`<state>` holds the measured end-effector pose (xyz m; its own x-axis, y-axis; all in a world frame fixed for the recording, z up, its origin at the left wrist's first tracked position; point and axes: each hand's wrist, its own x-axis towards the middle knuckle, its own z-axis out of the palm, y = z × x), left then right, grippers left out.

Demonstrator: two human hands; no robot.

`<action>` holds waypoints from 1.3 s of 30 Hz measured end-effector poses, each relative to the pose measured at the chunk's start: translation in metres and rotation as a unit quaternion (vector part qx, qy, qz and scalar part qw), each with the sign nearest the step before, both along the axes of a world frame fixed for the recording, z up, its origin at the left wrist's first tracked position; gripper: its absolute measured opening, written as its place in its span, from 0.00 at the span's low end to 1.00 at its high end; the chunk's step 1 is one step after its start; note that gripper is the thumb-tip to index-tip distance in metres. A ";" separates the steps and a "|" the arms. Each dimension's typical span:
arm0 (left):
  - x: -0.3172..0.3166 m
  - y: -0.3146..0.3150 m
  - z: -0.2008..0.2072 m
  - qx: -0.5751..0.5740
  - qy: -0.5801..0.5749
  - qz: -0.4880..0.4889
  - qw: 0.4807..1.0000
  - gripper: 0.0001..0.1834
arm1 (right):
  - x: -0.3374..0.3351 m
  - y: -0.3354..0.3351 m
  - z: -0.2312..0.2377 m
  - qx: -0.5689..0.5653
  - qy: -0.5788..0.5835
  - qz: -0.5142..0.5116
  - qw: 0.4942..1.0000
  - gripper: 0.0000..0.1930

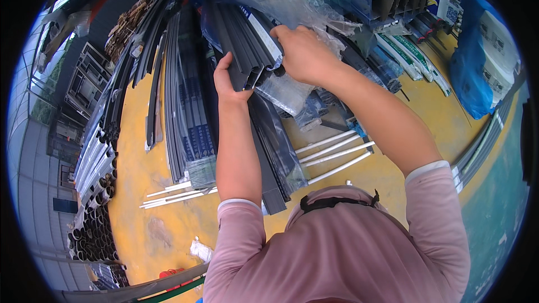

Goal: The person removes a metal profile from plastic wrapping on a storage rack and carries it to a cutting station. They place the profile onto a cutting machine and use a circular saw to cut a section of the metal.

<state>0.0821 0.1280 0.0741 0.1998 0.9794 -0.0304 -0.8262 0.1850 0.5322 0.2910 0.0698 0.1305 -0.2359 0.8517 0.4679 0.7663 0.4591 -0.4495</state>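
Note:
A bundle of long dark metal profiles (238, 36) stretches away from me, its hollow cut ends toward me. My left hand (231, 84) cups the near end from the left, thumb raised along the side and the other fingers hidden beneath. On the opposite side, my right hand (306, 53) is closed with bent fingers at the bundle's right edge, beside a white strip (264, 33) with blue marks. Crumpled clear plastic film (292, 5) lies behind and beside the right hand. How much of the film those fingers pinch cannot be seen.
More dark profiles (174, 95) lie lengthwise at left, near a wrapped stack (199, 140). White rods (337, 151) stick out across the yellow floor (137, 191). Stacked tube ends (92, 230) line the far left. Blue-wrapped white packages (485, 56) stand at right.

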 end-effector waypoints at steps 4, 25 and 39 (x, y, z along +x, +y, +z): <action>-0.005 0.010 0.000 -0.031 0.039 -0.010 0.999 0.20 | -0.001 0.007 0.025 0.106 -0.199 0.071 0.972 0.23; 0.024 0.012 -0.056 0.173 -0.450 -0.079 0.873 0.30 | -0.082 -0.031 0.027 -0.069 0.126 0.127 0.981 0.32; 0.015 0.011 -0.036 0.139 -0.335 -0.058 0.930 0.26 | 0.001 0.001 -0.039 0.214 -0.335 0.009 0.918 0.22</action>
<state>0.0969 0.1391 0.0382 0.1878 0.9017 0.3894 -0.9727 0.2257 -0.0534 0.2918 0.0713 0.0918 -0.6052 0.6168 0.5032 0.7951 0.4996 0.3439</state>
